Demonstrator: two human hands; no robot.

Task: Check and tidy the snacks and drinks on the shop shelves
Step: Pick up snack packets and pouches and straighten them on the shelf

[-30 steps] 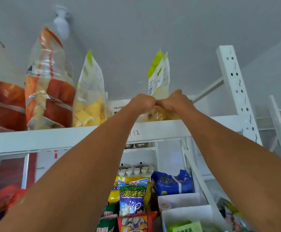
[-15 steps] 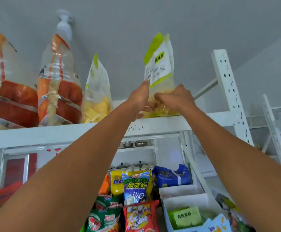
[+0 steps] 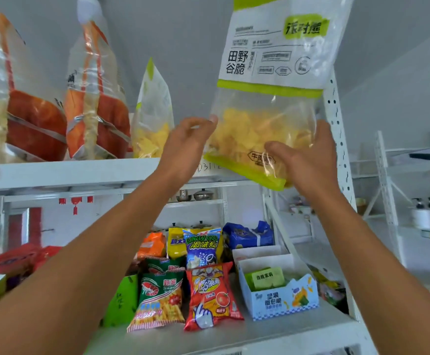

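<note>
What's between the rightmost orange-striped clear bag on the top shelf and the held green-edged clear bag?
Head view: a smaller green-topped clear bag of yellow chips, then the left hand at the held bag.

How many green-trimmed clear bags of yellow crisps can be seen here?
2. One bag stands on the top shelf, right of the orange bags; the other bag is held up by the left hand and right hand. More may hide behind it.

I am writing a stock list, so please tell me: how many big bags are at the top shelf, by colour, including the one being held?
Orange-red bags: 2
Green-trimmed bags: 2 (the right hand holds one of them)
Total: 4
</note>
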